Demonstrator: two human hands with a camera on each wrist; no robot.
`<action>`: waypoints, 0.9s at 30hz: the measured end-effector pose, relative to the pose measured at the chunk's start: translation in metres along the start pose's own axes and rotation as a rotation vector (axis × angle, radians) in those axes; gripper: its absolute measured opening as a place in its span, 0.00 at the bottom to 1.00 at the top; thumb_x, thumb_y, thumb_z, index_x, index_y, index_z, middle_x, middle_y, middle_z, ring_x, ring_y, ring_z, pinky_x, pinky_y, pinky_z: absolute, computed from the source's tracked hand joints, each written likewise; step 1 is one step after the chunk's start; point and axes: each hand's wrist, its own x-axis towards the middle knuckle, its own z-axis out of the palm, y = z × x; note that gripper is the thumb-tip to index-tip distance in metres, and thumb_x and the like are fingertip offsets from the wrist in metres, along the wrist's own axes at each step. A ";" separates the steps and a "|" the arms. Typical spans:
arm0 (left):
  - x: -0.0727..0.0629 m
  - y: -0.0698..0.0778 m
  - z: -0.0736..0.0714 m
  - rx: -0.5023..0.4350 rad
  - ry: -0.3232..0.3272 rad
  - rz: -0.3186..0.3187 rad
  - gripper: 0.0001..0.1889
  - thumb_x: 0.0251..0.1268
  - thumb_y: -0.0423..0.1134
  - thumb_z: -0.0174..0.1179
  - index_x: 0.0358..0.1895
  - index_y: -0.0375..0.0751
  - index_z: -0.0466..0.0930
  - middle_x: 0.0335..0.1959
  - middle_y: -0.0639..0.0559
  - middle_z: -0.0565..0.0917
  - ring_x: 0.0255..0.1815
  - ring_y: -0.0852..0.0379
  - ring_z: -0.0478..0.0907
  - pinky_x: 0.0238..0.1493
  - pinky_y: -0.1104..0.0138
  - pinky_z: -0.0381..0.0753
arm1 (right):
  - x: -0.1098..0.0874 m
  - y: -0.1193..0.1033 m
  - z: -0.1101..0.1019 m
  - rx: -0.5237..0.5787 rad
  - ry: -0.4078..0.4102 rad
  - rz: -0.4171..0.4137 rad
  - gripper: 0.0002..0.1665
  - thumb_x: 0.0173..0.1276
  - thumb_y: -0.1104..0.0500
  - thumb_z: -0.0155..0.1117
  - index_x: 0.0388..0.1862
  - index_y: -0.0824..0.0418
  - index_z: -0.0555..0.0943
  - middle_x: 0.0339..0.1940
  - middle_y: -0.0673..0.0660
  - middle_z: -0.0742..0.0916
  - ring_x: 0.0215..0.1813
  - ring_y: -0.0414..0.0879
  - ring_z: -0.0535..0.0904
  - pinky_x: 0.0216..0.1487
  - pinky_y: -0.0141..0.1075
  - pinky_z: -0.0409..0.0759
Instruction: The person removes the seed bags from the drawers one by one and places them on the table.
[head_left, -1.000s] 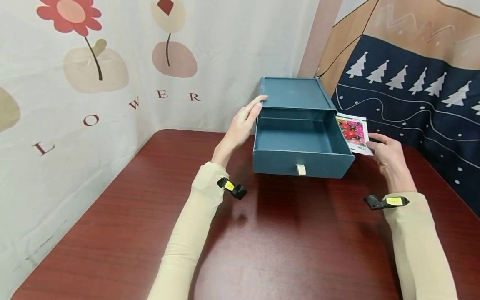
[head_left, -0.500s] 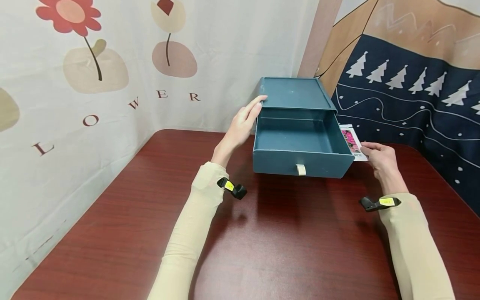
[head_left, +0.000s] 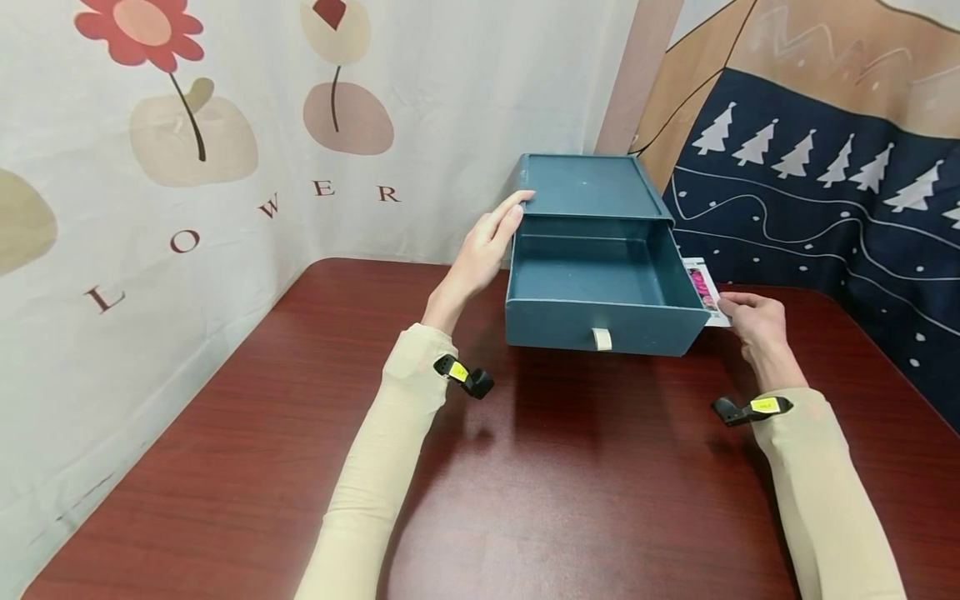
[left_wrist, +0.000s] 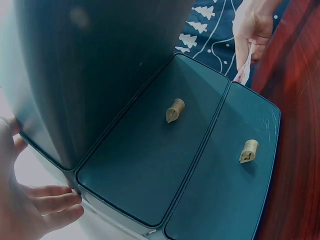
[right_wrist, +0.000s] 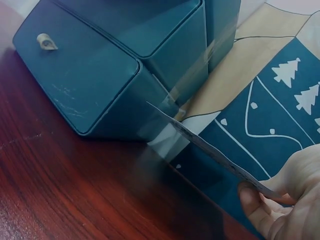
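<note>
A blue drawer box (head_left: 588, 187) stands at the back of the table, its top drawer (head_left: 606, 327) pulled out with bare walls and floor showing. My left hand (head_left: 476, 254) rests against the box's left side, fingers straight, fingertips at the upper edge. On the other side, my right hand (head_left: 759, 327) pinches a seed packet (head_left: 705, 292) with a pink flower picture between thumb and fingers. The open drawer hides part of the packet in the head view. In the right wrist view the packet (right_wrist: 215, 155) appears nearly edge-on, beside the box's right side.
Two closed lower drawers with cream pull tabs (left_wrist: 175, 110) show in the left wrist view. A brown wooden table (head_left: 480, 483) lies under everything. A white flower-print curtain (head_left: 450, 100) hangs behind and left, a navy tree-print cloth (head_left: 810, 183) at the right.
My right hand has moved left and slightly nearer with the seed packet, so more of it is behind the open drawer. My left hand and the box have stayed put.
</note>
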 end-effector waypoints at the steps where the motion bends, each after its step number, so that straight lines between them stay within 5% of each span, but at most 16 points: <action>1: 0.000 0.000 0.000 -0.001 -0.001 0.001 0.25 0.83 0.56 0.38 0.76 0.59 0.67 0.36 0.46 0.69 0.51 0.55 0.68 0.52 0.60 0.64 | 0.000 0.001 0.000 -0.004 0.003 0.001 0.24 0.79 0.53 0.55 0.67 0.64 0.74 0.48 0.50 0.75 0.36 0.35 0.74 0.42 0.28 0.77; 9: 0.000 0.000 0.000 -0.007 -0.003 0.002 0.25 0.83 0.55 0.38 0.76 0.58 0.67 0.34 0.48 0.65 0.52 0.55 0.67 0.51 0.60 0.63 | 0.000 0.007 0.005 -0.032 -0.003 -0.033 0.26 0.79 0.55 0.54 0.69 0.69 0.73 0.50 0.53 0.75 0.38 0.39 0.73 0.40 0.29 0.78; 14: 0.001 0.000 0.000 -0.020 -0.005 0.013 0.25 0.84 0.54 0.38 0.76 0.57 0.67 0.25 0.49 0.59 0.40 0.54 0.66 0.48 0.62 0.62 | 0.000 0.009 0.009 -0.066 0.002 -0.060 0.26 0.79 0.55 0.54 0.67 0.70 0.74 0.50 0.54 0.75 0.39 0.41 0.71 0.39 0.30 0.76; 22: 0.001 0.000 0.000 -0.020 -0.006 0.006 0.25 0.84 0.55 0.38 0.76 0.57 0.67 0.24 0.48 0.59 0.37 0.53 0.65 0.46 0.62 0.63 | 0.000 0.012 0.016 -0.092 0.013 -0.079 0.25 0.79 0.55 0.52 0.65 0.72 0.75 0.49 0.58 0.77 0.30 0.33 0.74 0.34 0.26 0.78; 27: 0.000 0.002 -0.001 -0.017 -0.005 -0.002 0.24 0.83 0.55 0.38 0.75 0.58 0.67 0.29 0.47 0.63 0.44 0.54 0.67 0.48 0.61 0.63 | -0.001 0.013 0.019 -0.149 0.031 -0.081 0.25 0.79 0.57 0.51 0.65 0.72 0.76 0.51 0.60 0.77 0.31 0.34 0.73 0.33 0.26 0.76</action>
